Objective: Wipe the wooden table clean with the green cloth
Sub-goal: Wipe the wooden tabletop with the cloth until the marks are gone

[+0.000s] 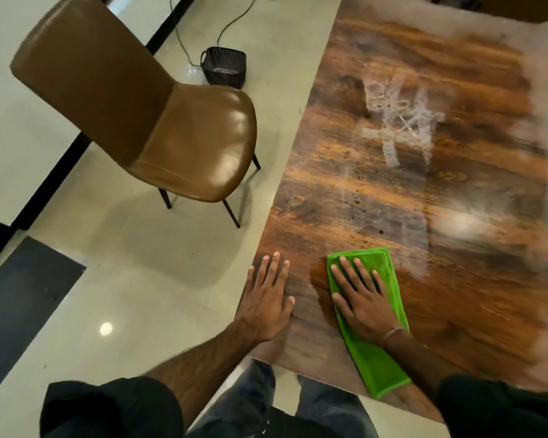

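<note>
The wooden table [456, 279] fills the right half of the view, dark brown with strong grain. A folded green cloth [374, 358] lies near the table's front left corner. My right hand [361, 298] presses flat on the cloth with straight, spread fingers. My left hand [266, 298] rests flat on the bare wood at the table's left edge, beside the cloth and apart from it. White scribbled smears [399, 121] mark the tabletop farther away, and a pale hazy streak [389, 213] runs from them toward the cloth.
A brown leather chair [159, 121] stands on the tiled floor left of the table. A small black basket [224, 67] and cables lie behind it. A dark floor mat [19, 311] sits at the lower left.
</note>
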